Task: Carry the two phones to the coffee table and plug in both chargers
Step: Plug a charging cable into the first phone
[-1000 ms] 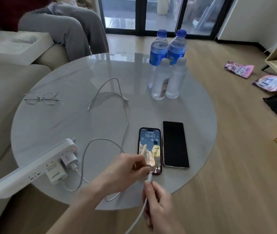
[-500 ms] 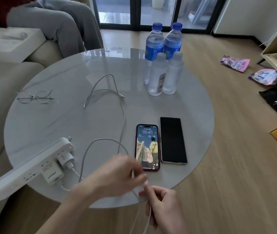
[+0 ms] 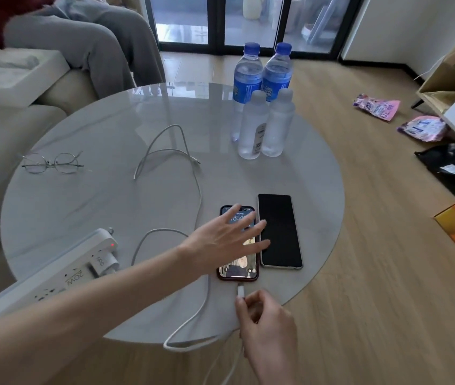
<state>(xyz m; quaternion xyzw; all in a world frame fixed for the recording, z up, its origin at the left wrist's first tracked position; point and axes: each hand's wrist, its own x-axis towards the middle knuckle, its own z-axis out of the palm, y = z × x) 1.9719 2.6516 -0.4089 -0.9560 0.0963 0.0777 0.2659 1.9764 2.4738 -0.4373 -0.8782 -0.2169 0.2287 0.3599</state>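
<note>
Head view: your left hand (image 3: 229,240) spread flat over lit phone (image 3: 238,270) on table (image 3: 82,207); right hand (image 3: 265,326) pinches plug (image 3: 240,292) just below port. Cable limp, phone slick: grip plug body, steady phone.

Round grey coffee table (image 3: 87,207): lit phone (image 3: 238,270) and dark phone (image 3: 279,232) side by side near the front edge, four water bottles (image 3: 262,107) at the back, glasses (image 3: 52,163) left, power strip (image 3: 54,276) overhanging front-left, white cables (image 3: 170,151) mid-table.
</note>
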